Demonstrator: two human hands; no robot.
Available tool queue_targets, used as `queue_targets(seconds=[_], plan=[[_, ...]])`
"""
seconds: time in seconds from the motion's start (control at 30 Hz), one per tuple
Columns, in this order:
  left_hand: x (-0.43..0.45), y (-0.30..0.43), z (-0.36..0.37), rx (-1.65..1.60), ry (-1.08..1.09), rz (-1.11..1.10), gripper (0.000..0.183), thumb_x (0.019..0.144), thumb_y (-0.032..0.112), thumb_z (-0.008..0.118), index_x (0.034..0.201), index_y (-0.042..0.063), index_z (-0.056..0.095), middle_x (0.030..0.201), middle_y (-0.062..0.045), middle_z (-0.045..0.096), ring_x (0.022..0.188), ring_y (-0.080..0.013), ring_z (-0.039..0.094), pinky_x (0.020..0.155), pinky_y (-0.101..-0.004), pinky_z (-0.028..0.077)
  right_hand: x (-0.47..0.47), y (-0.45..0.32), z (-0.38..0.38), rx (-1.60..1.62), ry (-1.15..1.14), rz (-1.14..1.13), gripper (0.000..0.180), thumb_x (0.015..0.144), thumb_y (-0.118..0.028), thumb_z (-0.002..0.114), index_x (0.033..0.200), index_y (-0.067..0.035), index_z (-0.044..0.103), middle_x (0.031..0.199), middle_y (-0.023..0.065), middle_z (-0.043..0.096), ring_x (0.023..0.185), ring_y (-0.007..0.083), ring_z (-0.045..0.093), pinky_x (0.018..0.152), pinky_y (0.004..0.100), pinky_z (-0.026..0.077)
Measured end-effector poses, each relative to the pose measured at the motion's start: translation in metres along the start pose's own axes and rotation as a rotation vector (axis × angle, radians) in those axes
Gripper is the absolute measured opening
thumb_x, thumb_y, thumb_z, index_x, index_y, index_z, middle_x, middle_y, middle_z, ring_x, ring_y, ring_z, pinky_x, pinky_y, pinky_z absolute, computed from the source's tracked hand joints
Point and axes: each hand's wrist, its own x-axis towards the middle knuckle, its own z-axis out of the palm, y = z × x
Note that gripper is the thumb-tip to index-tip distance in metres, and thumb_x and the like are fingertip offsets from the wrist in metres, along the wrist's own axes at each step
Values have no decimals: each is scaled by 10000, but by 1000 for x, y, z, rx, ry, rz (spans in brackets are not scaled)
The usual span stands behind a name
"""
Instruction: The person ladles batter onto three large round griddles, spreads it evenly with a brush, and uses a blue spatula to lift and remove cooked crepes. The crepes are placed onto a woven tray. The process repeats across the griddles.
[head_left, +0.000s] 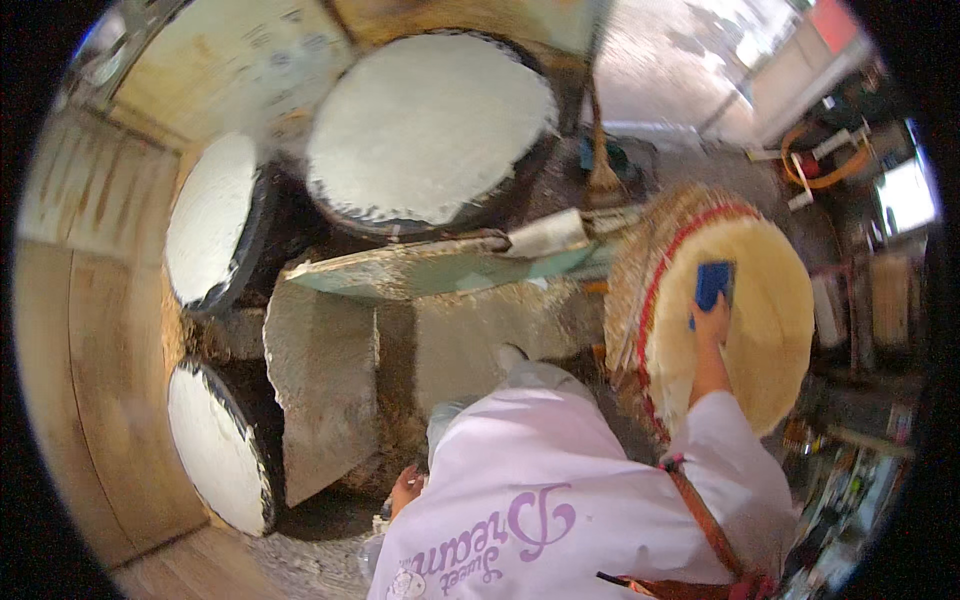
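Note:
My right hand (712, 319) grips a flat blue rectangular tool (714, 283), possibly a scraper. It rests over a round, pale yellow sheet (765, 337), perhaps thin flatbread, inside a red rim (654, 300) on a straw-coloured round base (626, 300). Low on the left, my left hand (406, 489) shows beside my white printed top, partly hidden by it. Its fingers look curled, and whether it holds anything is unclear. Before me a large round dark griddle (544, 150) carries a spread white layer (435, 127). Two more white-covered griddles, one upper left (214, 221) and one lower left (217, 450), stand beside it.
A greenish board (435, 274) runs between the griddles and me, with a white roll-like piece (547, 234) on it. A brush or small broom (602, 172) stands behind. An upright grey slab (326, 390) is at left. Blurred clutter (847, 465) fills the right side.

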Motion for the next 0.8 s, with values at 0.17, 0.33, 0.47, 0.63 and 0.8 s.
queue_targets(seconds=[0.17,0.33,0.47,0.63,0.8], plan=[[1,34,-18,-65,50,30,440,863,217,610,1238,12,509,1121,-164,618,1006,-258,612,833,-359,479,30,-12,-19,-35,-199,82,817,676,-394,718,1351,-66,394,1195,179,569,1055,345,570,907,432,453],[4,30,-52,-63,22,-66,438,854,199,612,1223,-14,508,1103,-147,632,977,-261,621,848,-357,477,48,-50,-61,-35,36,275,687,767,-382,665,1294,-5,437,1184,211,566,1038,359,568,874,409,456],[-5,-2,-89,3,103,-26,429,859,201,608,1223,-4,512,1114,-163,625,1030,-263,599,873,-373,468,32,-136,-97,192,260,155,603,840,-373,622,1249,43,471,1175,237,564,1025,370,566,848,390,458],[8,-51,-147,65,113,-133,481,824,304,612,1216,38,529,1150,-169,599,1049,-299,583,871,-384,460,-27,-355,-101,432,91,-407,900,774,-512,669,1318,117,327,1190,303,527,1088,375,543,906,473,418],[1,-79,-192,-347,439,-200,383,872,244,581,1190,33,547,1135,-137,612,1000,-270,600,853,-366,477,-206,-561,-42,774,-664,-796,672,823,-252,685,1325,54,361,1309,201,461,1145,316,466,1004,394,337]])
